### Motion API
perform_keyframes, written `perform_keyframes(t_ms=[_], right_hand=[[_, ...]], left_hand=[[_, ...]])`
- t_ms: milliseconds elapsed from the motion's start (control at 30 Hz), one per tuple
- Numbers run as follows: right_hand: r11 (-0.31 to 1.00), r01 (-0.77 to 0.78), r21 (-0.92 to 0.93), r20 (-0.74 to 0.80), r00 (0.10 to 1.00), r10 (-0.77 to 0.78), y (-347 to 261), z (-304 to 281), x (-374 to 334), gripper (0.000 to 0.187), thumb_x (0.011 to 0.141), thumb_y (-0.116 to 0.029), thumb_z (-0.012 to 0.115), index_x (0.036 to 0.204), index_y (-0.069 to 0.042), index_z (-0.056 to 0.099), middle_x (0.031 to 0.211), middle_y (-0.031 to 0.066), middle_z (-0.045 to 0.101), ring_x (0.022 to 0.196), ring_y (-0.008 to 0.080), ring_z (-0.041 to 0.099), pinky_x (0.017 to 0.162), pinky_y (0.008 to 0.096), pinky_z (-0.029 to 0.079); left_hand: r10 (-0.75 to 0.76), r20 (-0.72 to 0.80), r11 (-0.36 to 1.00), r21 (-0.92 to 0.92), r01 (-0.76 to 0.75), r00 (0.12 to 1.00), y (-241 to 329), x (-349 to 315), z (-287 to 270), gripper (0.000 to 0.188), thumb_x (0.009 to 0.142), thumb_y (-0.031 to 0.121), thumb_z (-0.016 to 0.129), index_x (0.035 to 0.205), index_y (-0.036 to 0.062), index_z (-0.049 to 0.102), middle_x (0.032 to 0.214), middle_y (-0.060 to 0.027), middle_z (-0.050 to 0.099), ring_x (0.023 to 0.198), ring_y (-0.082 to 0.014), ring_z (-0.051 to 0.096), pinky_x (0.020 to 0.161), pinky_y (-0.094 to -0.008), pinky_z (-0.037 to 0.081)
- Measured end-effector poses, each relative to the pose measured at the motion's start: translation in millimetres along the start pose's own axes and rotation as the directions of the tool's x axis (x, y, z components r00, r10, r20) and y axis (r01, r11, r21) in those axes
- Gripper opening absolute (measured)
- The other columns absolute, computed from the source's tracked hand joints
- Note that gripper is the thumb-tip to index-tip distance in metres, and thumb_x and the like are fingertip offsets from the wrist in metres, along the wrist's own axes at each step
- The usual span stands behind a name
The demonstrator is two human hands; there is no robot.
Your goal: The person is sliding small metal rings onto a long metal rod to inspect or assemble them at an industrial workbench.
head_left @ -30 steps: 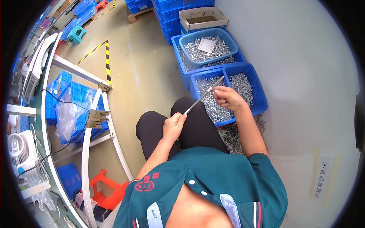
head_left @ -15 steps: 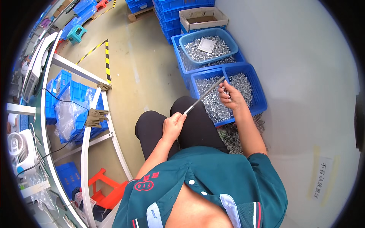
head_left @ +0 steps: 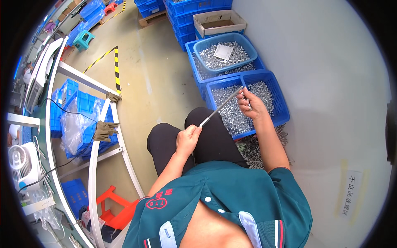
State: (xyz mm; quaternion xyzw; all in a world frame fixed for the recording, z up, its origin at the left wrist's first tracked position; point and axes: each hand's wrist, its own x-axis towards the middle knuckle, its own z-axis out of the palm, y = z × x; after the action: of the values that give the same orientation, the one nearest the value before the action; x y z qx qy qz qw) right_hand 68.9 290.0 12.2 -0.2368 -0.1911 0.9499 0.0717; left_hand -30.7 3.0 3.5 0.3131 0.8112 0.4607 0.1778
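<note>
My left hand (head_left: pixel 188 139) is closed round the near end of a thin grey metal rod (head_left: pixel 220 107), which slants up and to the right over my knees. At its far tip is my right hand (head_left: pixel 254 106), thumb and forefinger pinched together and the other fingers curled. Small silver metal pieces show among those curled fingers; whether the pinch touches the rod or a piece on its tip is too small to tell. Below both hands' reach sits a divided blue basket (head_left: pixel 284 108) holding many small silver metal parts (head_left: pixel 236 119).
Behind it, a lighter blue tub (head_left: pixel 253 53) of similar parts carries a white card (head_left: pixel 223 52). A carton (head_left: pixel 219 30) and stacked blue crates (head_left: pixel 182 29) stand farther back. A bundle of thin rods (head_left: pixel 258 155) lies by my right forearm. At left are a white-framed bench (head_left: pixel 92 173) and a red stool (head_left: pixel 111 206).
The view has shifted slightly. Both hands keep nearly the same pose, with the rod's tip still at my right fingertips.
</note>
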Motion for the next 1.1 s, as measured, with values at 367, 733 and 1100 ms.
perform_keyframes(t_ms=[367, 733, 1100], right_hand=[[0.962, 0.042, 0.269, -0.033, 0.999, -0.034, 2.3, 14.4, 5.2, 0.029, 0.085, -0.038, 0.061, 0.087, -0.008, 0.059, 0.069, 0.0012, 0.048, 0.051, 0.0071, 0.038, 0.038, 0.0177, 0.027], [0.986, 0.058, 0.154, 0.049, 0.997, -0.067, 0.0, 26.7, -4.7, 0.020, 0.090, -0.024, 0.058, 0.088, -0.004, 0.060, 0.065, 0.0004, 0.047, 0.049, 0.0059, 0.037, 0.037, 0.0168, 0.026], [0.993, -0.074, 0.093, 0.108, 0.992, 0.064, -13.7, 22.3, -13.7, 0.017, 0.090, -0.018, 0.055, 0.087, -0.001, 0.056, 0.062, -0.0004, 0.044, 0.044, 0.0051, 0.034, 0.036, 0.0170, 0.026]], left_hand=[[0.023, -0.012, 0.998, 0.057, -0.023, 1.000, -1.1, -2.2, 1.2, 0.034, 0.088, 0.031, 0.057, 0.067, 0.0052, 0.052, 0.053, -0.0137, 0.049, 0.049, -0.0311, 0.052, 0.047, -0.0382, 0.039], [0.022, -0.005, 0.997, 0.074, -0.022, 1.000, -1.3, -1.5, 1.1, 0.034, 0.088, 0.033, 0.057, 0.068, 0.0058, 0.054, 0.054, -0.0136, 0.051, 0.051, -0.0320, 0.054, 0.048, -0.0388, 0.041], [0.084, -0.036, 0.996, 0.010, -0.084, 0.996, -2.8, -3.9, 3.9, 0.028, 0.087, 0.023, 0.060, 0.068, 0.0036, 0.053, 0.052, -0.0125, 0.045, 0.043, -0.0213, 0.043, 0.044, -0.0331, 0.036]])
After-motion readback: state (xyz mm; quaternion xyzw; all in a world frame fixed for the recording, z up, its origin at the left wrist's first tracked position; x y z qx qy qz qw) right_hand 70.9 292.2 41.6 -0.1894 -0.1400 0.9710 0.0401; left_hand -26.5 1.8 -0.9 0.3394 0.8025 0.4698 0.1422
